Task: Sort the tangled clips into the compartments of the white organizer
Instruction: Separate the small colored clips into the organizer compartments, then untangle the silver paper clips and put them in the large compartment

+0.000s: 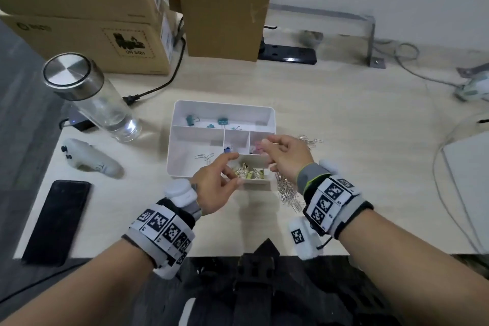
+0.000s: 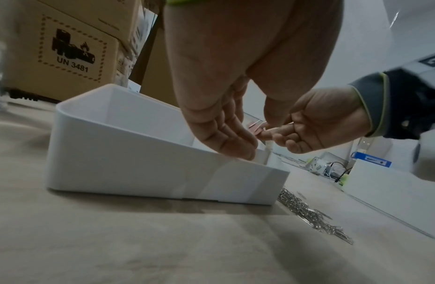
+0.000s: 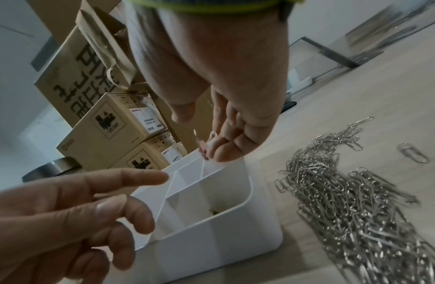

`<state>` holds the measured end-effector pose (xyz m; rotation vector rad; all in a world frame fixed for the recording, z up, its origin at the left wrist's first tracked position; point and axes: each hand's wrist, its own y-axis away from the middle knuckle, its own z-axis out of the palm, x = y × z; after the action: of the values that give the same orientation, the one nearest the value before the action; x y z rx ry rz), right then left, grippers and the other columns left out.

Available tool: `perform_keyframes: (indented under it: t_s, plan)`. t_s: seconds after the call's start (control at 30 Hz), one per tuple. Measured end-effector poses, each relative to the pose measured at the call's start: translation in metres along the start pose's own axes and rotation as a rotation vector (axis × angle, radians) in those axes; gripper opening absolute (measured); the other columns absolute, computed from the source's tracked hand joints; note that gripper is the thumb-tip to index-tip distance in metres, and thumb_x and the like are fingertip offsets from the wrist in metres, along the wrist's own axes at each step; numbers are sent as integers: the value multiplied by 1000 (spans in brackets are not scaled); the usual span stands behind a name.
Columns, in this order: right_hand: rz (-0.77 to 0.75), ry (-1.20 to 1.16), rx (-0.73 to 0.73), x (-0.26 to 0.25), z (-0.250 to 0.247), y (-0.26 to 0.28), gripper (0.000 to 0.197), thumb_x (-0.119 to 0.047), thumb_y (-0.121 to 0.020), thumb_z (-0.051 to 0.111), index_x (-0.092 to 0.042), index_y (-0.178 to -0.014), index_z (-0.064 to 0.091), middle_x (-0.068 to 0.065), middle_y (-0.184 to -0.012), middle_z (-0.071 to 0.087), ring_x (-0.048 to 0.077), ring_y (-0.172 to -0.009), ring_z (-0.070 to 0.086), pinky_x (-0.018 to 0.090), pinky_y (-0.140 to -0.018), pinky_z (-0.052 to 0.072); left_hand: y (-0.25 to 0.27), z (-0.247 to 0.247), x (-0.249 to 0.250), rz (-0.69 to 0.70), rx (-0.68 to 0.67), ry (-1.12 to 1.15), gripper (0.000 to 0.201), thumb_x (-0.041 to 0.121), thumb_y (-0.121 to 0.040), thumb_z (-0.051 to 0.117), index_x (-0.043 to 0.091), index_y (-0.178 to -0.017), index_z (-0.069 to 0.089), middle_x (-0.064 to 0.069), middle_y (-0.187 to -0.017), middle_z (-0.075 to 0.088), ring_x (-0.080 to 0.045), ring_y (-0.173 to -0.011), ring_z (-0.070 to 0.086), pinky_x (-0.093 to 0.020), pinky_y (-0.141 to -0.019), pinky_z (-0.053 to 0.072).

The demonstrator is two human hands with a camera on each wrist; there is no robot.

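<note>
The white organizer (image 1: 182,140) sits mid-table. Its back compartment holds teal binder clips (image 1: 222,121), the front right one yellow binder clips (image 1: 251,173), and the left one a few silver paper clips (image 1: 205,157). My right hand (image 1: 264,144) hovers over the right small compartment and pinches a small pink binder clip (image 3: 202,143) by its body. My left hand (image 1: 232,172) hangs over the front of the organizer with its fingers loosely spread, holding nothing. A tangled heap of silver paper clips (image 3: 357,201) lies on the table right of the organizer.
A glass bottle (image 1: 90,95) with a steel lid stands left of the organizer, with a white controller (image 1: 92,159) and a black phone (image 1: 57,222) nearer the front edge. Cardboard boxes (image 1: 87,34) and a power strip (image 1: 288,54) line the back.
</note>
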<state>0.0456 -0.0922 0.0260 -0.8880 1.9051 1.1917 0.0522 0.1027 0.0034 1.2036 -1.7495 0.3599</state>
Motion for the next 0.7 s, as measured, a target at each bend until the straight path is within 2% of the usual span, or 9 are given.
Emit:
perform_keyframes:
  t_s: [0.07,0.13,0.2,0.33,0.4,0.47,0.5,0.6,0.7]
  plan:
    - [-15,59,23,3,-3,-7,11,-42,-83,63,-33,-89,64,-3,-94,70,18,-87,67,41,-80,57,-2,0,-1,10,10,-16,47,27,-87,63,29,-131,46,14,-88,63,-7,-73,64,-24,-75,52]
    - [-37,127,37,10,-11,-9,15,-41,-83,62,-31,-93,65,-7,-88,67,17,-85,65,44,-88,55,-7,0,-5,27,58,-42,40,26,-87,64,26,-125,53,14,-87,62,-8,-76,62,-31,-78,53]
    - [-46,211,47,20,-21,-5,22,-36,-85,61,-22,-102,67,-8,-89,64,17,-88,63,37,-91,52,-12,-5,-12,60,168,-70,31,23,-85,66,21,-115,60,8,-88,62,-13,-77,61,-36,-78,53]
    - [-39,346,75,45,-46,2,19,-32,-86,62,-22,-101,67,-8,-93,64,14,-93,61,29,-90,48,-23,-27,-28,109,445,-263,30,22,-82,68,11,-110,63,-8,-100,64,-26,-92,60,-43,-82,51]
    - [-7,384,70,52,-54,5,21,-32,-86,62,-22,-104,66,-7,-96,65,15,-92,61,28,-89,47,-29,-36,-37,22,609,-390,40,26,-78,70,13,-114,60,-15,-112,60,-34,-100,56,-46,-84,48]
    - [13,403,49,56,-54,8,24,-34,-85,63,-24,-107,65,-7,-96,66,14,-86,60,27,-86,47,-35,-42,-45,-145,761,-388,52,25,-73,71,13,-121,55,-19,-120,55,-38,-106,52,-49,-85,44]
    - [14,409,23,58,-53,11,25,-34,-85,64,-25,-108,64,-9,-95,66,14,-84,60,28,-86,48,-37,-44,-48,-214,791,-355,55,23,-73,70,11,-125,53,-21,-122,53,-41,-109,50,-51,-88,42]
    - [-7,467,-110,61,-48,17,35,-38,-84,63,-32,-118,58,-13,-90,66,15,-88,63,28,-84,50,-44,-47,-53,-378,686,-226,51,13,-86,62,2,-133,44,-28,-130,50,-44,-116,49,-51,-100,40]
    - [-33,510,-184,57,-37,15,49,-39,-87,59,-37,-133,45,-9,-99,68,16,-93,62,25,-83,46,-46,-49,-51,-442,567,-263,35,6,-92,50,-1,-127,49,-26,-124,59,-42,-111,56,-46,-98,41]
